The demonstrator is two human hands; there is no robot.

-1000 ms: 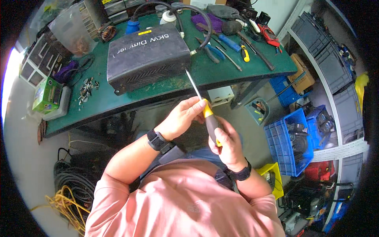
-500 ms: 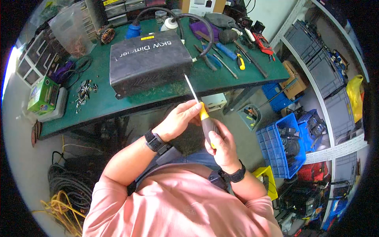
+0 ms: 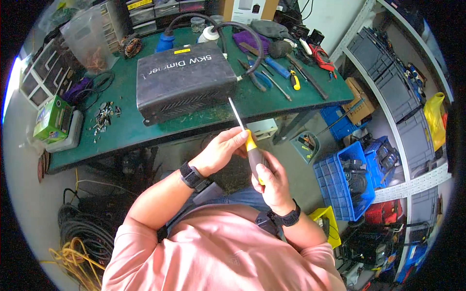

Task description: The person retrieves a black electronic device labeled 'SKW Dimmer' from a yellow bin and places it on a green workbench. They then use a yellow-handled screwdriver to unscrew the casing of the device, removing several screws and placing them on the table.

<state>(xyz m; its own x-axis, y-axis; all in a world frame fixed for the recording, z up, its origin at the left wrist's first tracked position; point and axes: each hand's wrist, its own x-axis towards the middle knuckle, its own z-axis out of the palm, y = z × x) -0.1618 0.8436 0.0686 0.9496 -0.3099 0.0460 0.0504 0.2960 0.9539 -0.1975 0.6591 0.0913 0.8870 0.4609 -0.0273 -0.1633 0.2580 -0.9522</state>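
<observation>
A screwdriver [image 3: 255,156] with a yellow and dark grey handle is between my two hands, its metal shaft angled up and away toward the bench. My left hand [image 3: 221,151] pinches the yellow collar at the front of the handle. Around the rear of the handle, my right hand [image 3: 273,180] is closed with the thumb on top. The shaft's tip appears just below the front right corner of a black metal box [image 3: 187,72]; I cannot tell whether it touches. Vent slots line the box's front, and white handwriting marks its top.
The box rests on a green workbench [image 3: 131,131]. Loose screws [image 3: 103,116] lie to its left, near a green carton [image 3: 54,118]. Pliers [image 3: 252,75], other hand tools and a red cable [image 3: 322,58] lie right. Blue crates [image 3: 340,184] and shelving stand beyond the bench's right end.
The view has shifted a little, so more of the box's vented front shows. The screwdriver tip appears slightly lower. Both hands keep the same hold on it.
</observation>
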